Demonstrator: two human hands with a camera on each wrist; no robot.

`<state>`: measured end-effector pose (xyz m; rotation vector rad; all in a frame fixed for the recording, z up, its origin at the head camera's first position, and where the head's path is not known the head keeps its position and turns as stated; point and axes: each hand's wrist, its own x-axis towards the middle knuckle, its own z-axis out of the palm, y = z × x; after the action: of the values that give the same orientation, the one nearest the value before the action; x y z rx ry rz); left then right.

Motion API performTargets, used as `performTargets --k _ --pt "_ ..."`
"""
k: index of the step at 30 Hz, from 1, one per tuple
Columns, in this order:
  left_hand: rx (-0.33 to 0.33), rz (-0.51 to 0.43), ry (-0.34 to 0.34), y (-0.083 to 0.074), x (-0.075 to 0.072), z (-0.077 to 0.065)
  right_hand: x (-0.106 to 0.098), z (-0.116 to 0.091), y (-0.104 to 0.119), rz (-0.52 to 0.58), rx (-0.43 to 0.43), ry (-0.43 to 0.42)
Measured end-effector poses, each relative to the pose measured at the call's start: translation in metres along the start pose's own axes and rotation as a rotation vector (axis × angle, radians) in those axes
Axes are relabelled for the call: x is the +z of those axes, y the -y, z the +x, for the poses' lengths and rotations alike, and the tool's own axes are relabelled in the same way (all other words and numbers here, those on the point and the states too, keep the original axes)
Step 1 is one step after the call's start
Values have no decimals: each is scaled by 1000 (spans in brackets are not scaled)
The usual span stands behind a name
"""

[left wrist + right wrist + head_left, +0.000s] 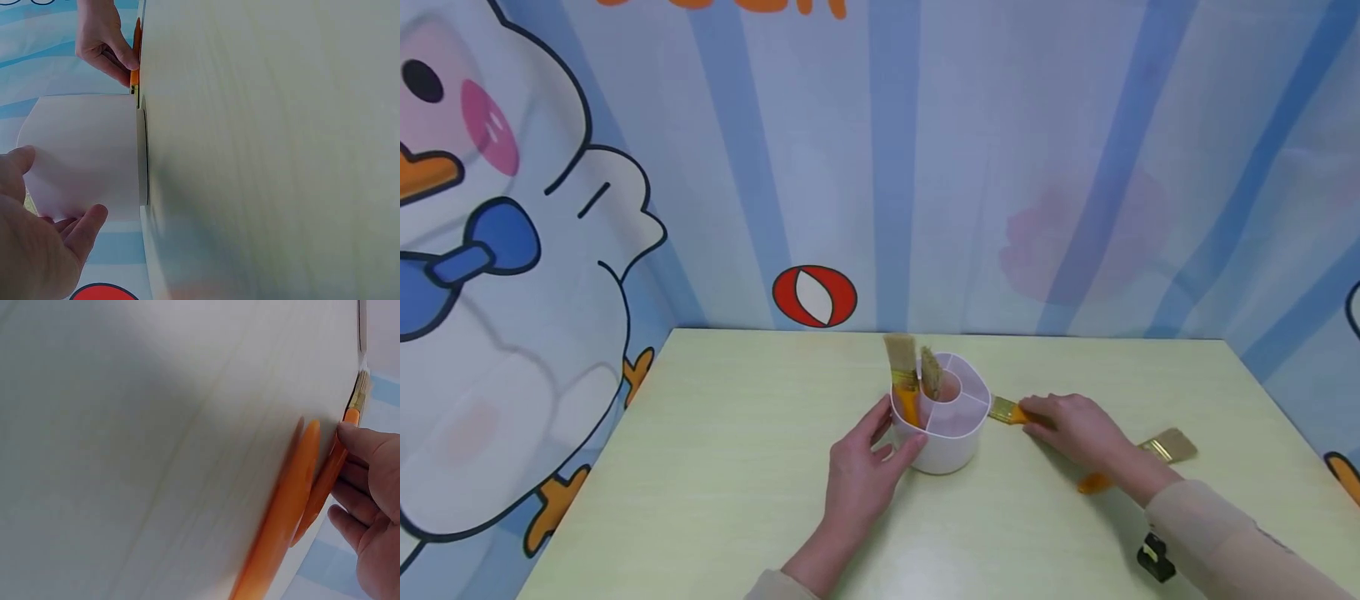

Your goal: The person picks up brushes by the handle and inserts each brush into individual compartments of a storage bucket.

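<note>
A white round divided holder [943, 450] stands upright on the table. Two paintbrushes, one with a flat bristle head [901, 354] and one with a rougher head [931, 372], stand bristles up in its compartments. My left hand [868, 467] grips the holder's near left side; in the left wrist view its thumb and fingers spread round the wall. To the right of the holder, my right hand [1075, 429] pinches the orange handle of another paintbrush [1006, 410], low over the table with its bristles toward the holder. The right wrist view shows the thumb along that handle [331, 465].
Another orange-handled paintbrush [1168, 447] lies on the table, partly hidden under the right forearm. A small black object [1155, 558] shows beside the right sleeve. Behind the pale wooden table [737, 433] rises a striped cartoon backdrop [955, 167].
</note>
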<state>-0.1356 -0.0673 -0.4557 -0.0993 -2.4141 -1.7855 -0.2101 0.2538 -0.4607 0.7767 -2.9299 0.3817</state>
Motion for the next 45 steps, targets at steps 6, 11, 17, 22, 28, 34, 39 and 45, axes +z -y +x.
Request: performTargets --k 6,11,17,22,28,34,39,45 --pt "14 -1 -8 2 0 1 0 3 2 -31 -9 -14" --pt "15 -3 -13 3 1 1 -1 3 2 -46 -25 -43" --pt "14 6 -10 1 2 0 -4 1 -3 -13 -16 -68" --pt "5 14 -13 0 1 0 -13 -5 -11 79 22 -115" --pt "11 0 -15 1 1 0 -28 -3 -11 281 129 -125" --pt "-8 1 -9 -1 1 -1 -45 3 2 511 280 -152" --pt "11 -4 -19 1 2 0 -59 8 19 707 357 -156" --pt "7 -3 -23 0 2 -1 -69 13 39 956 337 -192"
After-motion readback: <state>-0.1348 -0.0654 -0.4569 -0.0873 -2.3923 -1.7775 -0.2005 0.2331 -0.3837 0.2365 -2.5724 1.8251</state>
